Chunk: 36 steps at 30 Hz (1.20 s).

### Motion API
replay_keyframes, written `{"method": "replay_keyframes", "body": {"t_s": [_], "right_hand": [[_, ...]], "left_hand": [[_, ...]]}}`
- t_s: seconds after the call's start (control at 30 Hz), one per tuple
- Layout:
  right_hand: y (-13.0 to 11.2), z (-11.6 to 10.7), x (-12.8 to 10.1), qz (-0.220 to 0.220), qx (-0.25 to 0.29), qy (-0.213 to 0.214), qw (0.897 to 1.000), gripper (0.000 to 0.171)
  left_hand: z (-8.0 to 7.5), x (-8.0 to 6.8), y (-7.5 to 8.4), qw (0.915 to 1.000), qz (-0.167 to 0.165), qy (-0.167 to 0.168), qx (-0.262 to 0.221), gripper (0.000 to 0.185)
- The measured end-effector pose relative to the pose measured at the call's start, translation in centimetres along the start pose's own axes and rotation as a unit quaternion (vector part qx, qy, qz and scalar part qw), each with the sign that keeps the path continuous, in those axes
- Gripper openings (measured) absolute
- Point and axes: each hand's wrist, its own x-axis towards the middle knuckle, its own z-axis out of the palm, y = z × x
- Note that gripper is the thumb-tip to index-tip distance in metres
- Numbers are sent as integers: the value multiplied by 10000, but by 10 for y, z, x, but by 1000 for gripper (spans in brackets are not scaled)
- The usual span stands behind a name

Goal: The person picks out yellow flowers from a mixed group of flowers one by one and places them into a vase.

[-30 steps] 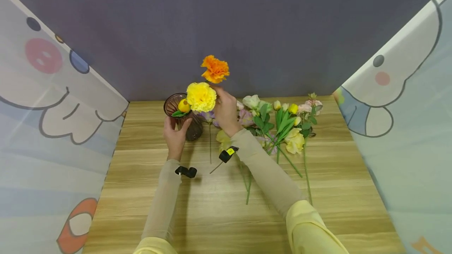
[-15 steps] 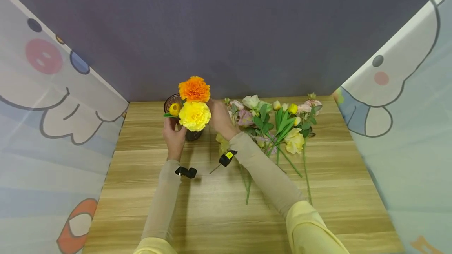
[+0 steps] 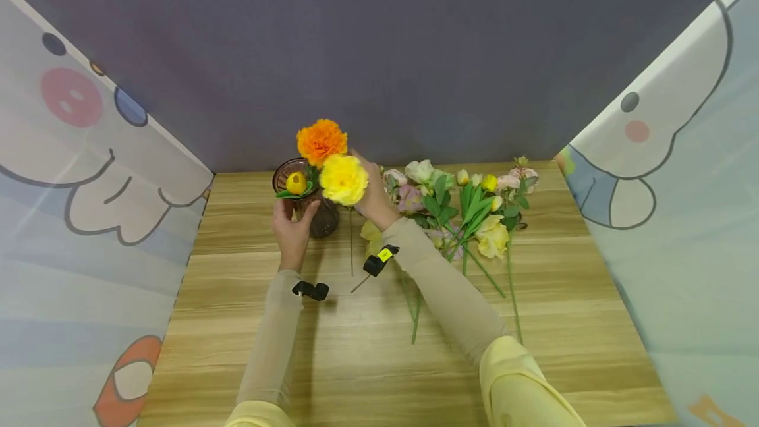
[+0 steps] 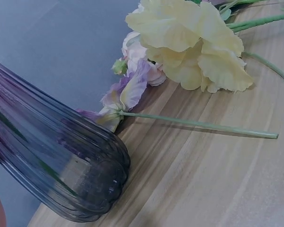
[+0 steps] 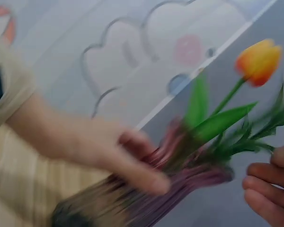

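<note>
Ribbed purple glass vase (image 3: 314,206) stands on the wooden table (image 3: 379,348) toward its far edge, at about 11 o'clock from the table's middle. Left hand (image 3: 292,226) grips the vase from the near side, with the thumb and fingers curled round its ribbed wall. In the vase: an orange carnation (image 3: 321,140) standing highest at 12 o'clock, a yellow carnation (image 3: 343,179) leaning out over the rim at 2 o'clock, and a small yellow-orange tulip (image 3: 296,182) with green leaves at the rim, toward 10 o'clock. Right hand (image 3: 375,196) sits just beside the vase at 3 o'clock, touching the underside of the yellow carnation; the right wrist view shows its fingers (image 5: 262,189) curled near the green stems, but whether they clamp a stem cannot be told. Loose flowers (image 3: 468,209) lie flat on the table at 3 o'clock of the vase, stems pointing toward the person. Among them, the left wrist view shows a pale yellow bloom (image 4: 194,45) and a lilac flower (image 4: 128,92) lying just beside the vase base.
</note>
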Motion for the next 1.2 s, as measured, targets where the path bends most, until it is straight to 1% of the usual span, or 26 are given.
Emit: {"method": "replay_keyframes", "body": {"t_s": [0.03,0.07,0.1,0.17,0.2,0.23,0.27,0.33,0.37,0.43,0.5,0.6,0.67,0.7,0.73,0.8,0.83,0.93,1.03,1.1,1.2], "right_hand": [[1,3,0,-66,-160,-179,9997,20],[-5,3,0,-45,246,-238,9994,19],[-4,7,0,-98,511,-192,9985,24],[-3,12,-2,14,442,-308,9985,26],[-3,14,-2,85,427,-363,9984,27],[-3,14,-3,158,354,-410,9984,27],[-3,15,-4,222,358,-476,9980,28],[-2,15,-6,339,424,-634,9965,28],[-1,15,-7,349,467,-689,9959,28],[2,14,-10,368,558,-731,9951,30],[5,13,-14,391,643,-763,9942,33],[12,11,-24,479,587,-769,9942,36],[19,9,-32,568,515,-742,9943,36],[23,8,-35,611,494,-717,9943,35],[27,7,-39,628,471,-672,9946,33],[33,4,-47,642,415,-569,9955,31],[37,2,-51,644,387,-511,9959,29],[45,-4,-64,689,291,-347,9966,25],[54,-10,-78,748,136,-212,9969,23],[61,-13,-88,758,-29,-126,9970,22],[72,-15,-103,787,-171,-29,9967,21]], "left_hand": [[-1,0,-1,10000,-43,56,-32,49],[-2,-1,-2,9999,-65,91,-3,51],[-3,-1,-2,9999,-56,113,74,55],[-4,-1,-1,9981,46,80,613,64],[-4,-2,0,9951,127,41,982,68],[-4,-2,0,9920,213,-28,1244,72],[-4,-2,1,9861,360,-71,1622,74],[-4,-2,2,9757,520,-53,2129,70],[-4,-2,2,9755,525,-33,2136,68],[-4,-3,2,9837,439,75,1742,62],[-3,-3,2,9893,339,173,1408,52],[-5,-3,1,9929,235,135,1156,42],[-6,-2,1,9924,246,49,1209,38],[-7,-2,0,9931,256,7,1145,38],[-8,-2,1,9925,291,-34,1189,37],[-10,-2,1,9933,371,-114,1084,37],[-11,-2,1,9928,407,-140,1120,36],[-13,-3,0,9949,337,-176,930,39],[-13,-4,-1,9974,186,-113,687,44],[-13,-4,-1,9973,160,-97,716,44],[-13,-4,-2,9965,193,-99,803,39]]}}
